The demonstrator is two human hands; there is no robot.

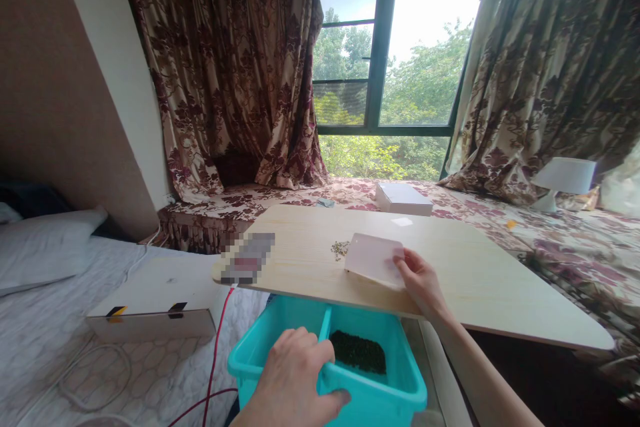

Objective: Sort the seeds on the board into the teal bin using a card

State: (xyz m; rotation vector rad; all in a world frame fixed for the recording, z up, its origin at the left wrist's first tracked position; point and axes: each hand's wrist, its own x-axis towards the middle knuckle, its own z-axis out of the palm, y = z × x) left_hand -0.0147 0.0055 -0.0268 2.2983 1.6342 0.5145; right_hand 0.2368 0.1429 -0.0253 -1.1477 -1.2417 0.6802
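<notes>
Two hands are at work at the near edge of a pale wooden table (500, 280). The right hand (419, 275) pinches the right end of a cloudy plastic card (375, 257) between thumb and fingers; the card is tilted above the tabletop, its left edge just beside a small heap of dry bits (341, 250). From where I stand, I cannot tell whether its lower edge touches the wood. The left hand (300, 373) is curled over the divider of a blue bin (420, 387), fingers hooked across the wall and thumb lying toward the right compartment, which holds dark, loose material (357, 352). The bin sits below the table's near edge, its back rim close up to it. For good control, the card should be held firmly near its end, with its long edge level and at a shallow angle to the wood; light, even pressure should limit scatter. The bin is best kept steady and tight to the table edge, since any gap could let bits fall through. The red cable (216, 347) should be kept away from the moving arm. Markings: no brand or text can be read. The white box (150, 293) on the bed carries black and yellow patches and one mark too small to decipher; the phone (249, 258) is blurred out.
</notes>
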